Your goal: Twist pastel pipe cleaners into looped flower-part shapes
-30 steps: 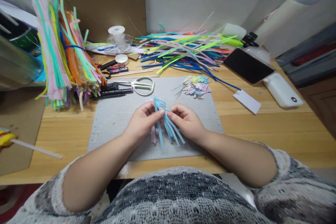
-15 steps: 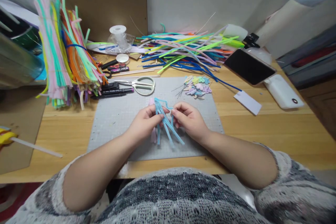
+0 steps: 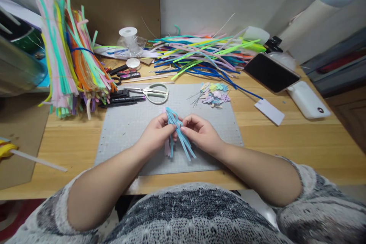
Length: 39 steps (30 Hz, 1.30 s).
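Over the grey cutting mat [image 3: 122, 133], my left hand [image 3: 156, 131] is closed on several light blue pipe cleaners [image 3: 184, 143], bent at the top with their ends hanging down toward me. My right hand [image 3: 201, 131] pinches the same blue bunch from its right side, thumb and fingertips together. Pale pink pipe cleaners [image 3: 167, 148] lie behind the blue ones, partly hidden by my left hand; whether that hand touches them I cannot tell. Small pastel flower shapes with thin wire stems [image 3: 217, 93] are heaped on the mat beyond my right hand.
Scissors [image 3: 156, 93] and black pens [image 3: 126, 101] lie at the mat's upper left. Upright bundles of pipe cleaners [image 3: 61, 61] stand at left, and a loose pile [image 3: 200, 53] lies at the back. A phone [image 3: 271, 72], white power bank [image 3: 309, 99] and white card [image 3: 269, 111] are at right.
My right hand has moved slightly left, closer to my left hand. The blue strand it held out to the right is now drawn in against the others, making the bunch narrower.
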Each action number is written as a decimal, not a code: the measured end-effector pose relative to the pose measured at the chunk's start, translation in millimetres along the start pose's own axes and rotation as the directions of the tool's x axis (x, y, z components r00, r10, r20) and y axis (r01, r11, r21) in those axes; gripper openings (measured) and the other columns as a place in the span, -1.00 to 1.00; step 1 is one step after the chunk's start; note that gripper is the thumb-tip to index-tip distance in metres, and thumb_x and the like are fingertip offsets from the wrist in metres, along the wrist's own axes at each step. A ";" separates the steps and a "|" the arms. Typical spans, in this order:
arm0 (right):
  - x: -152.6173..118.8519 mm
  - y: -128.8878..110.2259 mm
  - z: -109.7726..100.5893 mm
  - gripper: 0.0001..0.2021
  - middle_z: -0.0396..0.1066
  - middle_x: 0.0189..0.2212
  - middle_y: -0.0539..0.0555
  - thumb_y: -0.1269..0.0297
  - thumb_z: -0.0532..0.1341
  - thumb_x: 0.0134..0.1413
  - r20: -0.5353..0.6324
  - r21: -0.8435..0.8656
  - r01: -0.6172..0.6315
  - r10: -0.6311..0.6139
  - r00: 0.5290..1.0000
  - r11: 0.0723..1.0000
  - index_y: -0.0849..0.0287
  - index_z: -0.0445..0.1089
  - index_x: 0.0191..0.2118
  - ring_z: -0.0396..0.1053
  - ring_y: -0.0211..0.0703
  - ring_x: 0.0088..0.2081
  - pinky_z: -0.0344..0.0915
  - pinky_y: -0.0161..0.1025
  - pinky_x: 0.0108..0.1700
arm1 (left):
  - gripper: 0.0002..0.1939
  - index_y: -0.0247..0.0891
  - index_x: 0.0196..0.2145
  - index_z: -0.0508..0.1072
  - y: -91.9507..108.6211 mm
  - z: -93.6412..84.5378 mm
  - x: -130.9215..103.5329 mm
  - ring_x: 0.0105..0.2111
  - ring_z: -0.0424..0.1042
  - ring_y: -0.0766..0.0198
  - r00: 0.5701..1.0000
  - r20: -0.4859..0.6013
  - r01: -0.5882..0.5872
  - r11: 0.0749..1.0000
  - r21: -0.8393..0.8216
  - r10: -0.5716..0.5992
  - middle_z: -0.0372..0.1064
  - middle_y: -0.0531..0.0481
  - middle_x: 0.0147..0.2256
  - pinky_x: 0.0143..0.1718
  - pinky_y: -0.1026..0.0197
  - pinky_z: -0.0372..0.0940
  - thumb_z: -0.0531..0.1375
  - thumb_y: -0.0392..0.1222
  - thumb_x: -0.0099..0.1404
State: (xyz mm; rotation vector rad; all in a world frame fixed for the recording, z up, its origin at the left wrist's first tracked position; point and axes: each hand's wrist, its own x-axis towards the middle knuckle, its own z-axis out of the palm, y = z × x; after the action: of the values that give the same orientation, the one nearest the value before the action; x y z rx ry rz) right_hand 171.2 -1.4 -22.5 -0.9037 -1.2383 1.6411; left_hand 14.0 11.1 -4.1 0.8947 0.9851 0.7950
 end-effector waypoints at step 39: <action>1.7 -5.3 -3.5 -0.79 0.33 -0.49 -0.09 0.32 0.36 -0.13 -0.056 0.070 -0.152 0.156 0.986 0.986 0.18 0.29 -0.40 0.35 -0.37 -0.45 0.30 -0.38 -0.36 | -0.77 -0.31 -0.42 0.34 3.8 1.1 -0.7 -0.61 0.29 0.44 1.000 -0.024 0.001 0.999 -0.048 -0.002 0.32 0.12 -0.55 -0.54 0.35 0.23 0.31 -0.23 -0.02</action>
State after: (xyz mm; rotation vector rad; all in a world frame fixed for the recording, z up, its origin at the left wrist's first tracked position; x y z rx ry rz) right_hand 174.9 2.1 -18.3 -1.0220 -1.0897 1.7512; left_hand 14.2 11.9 -0.2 0.8452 0.9837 0.8262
